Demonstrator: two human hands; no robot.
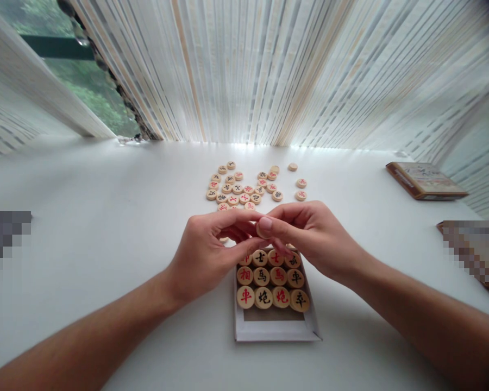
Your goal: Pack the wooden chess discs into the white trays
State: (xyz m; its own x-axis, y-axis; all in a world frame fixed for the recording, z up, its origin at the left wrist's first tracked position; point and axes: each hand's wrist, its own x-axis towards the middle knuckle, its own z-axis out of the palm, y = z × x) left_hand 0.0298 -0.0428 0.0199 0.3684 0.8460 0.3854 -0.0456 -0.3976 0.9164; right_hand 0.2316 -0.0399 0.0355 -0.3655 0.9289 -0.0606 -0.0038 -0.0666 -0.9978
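Both hands meet above the far end of a white cardboard tray [275, 330]. Between the fingertips is a round wooden Chinese chess piece [261, 230], mostly covered, its face hidden. My right hand [305, 231] pinches it with the thumb on top. My left hand [212, 247] has its index finger and thumb closed at the same piece. Below, the tray holds rows of Chinese chess pieces [261, 277] with red and black characters facing up. The nearest row looks stacked. My hands hide part of the farthest row.
Loose Chinese chess pieces [237, 189] lie scattered on the white table [126, 201] beyond my hands, some partly hidden. A flat box [427, 180] lies at the right, with a blurred-out item [472, 250] nearer. Striped curtains [244, 70] hang behind the table.
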